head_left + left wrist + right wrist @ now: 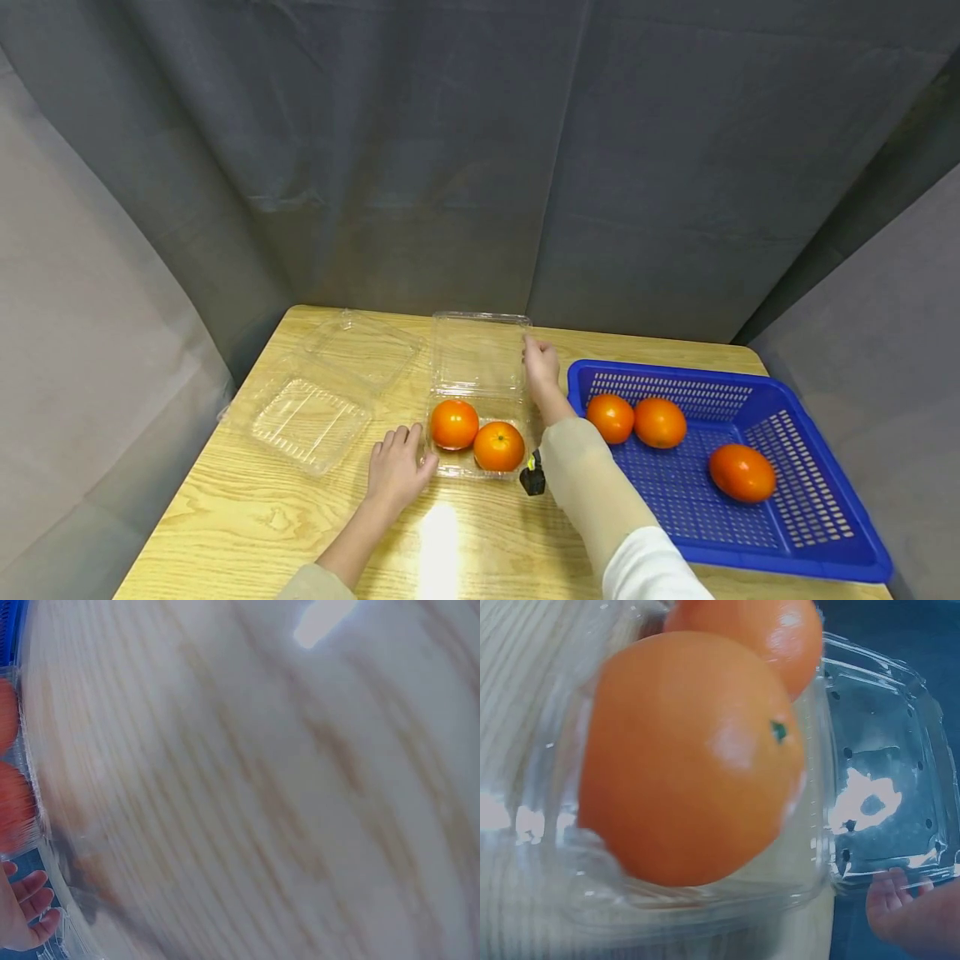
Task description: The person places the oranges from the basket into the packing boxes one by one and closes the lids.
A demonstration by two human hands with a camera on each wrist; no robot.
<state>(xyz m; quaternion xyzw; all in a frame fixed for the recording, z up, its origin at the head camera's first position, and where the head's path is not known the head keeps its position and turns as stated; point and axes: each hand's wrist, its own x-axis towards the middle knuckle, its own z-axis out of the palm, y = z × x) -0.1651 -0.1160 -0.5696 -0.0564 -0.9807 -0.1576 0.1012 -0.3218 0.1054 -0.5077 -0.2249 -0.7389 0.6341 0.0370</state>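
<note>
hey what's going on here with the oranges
A person is at a wooden table with a clear clamshell box holding two oranges. The right hand grips the edge of its open lid; the left hand rests flat against the box's side. Three more oranges lie in a blue basket. Another clamshell lies open nearby.

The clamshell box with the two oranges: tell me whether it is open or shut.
Open. The clamshell box has its lid swung up and back, the right hand at the lid's edge, and two oranges sit uncovered in the base.

A light wooden bench (pixel 247 517) is enclosed by grey cloth drapes (pixel 420 167) at far, left and right; a light glare is reflected near.
</note>
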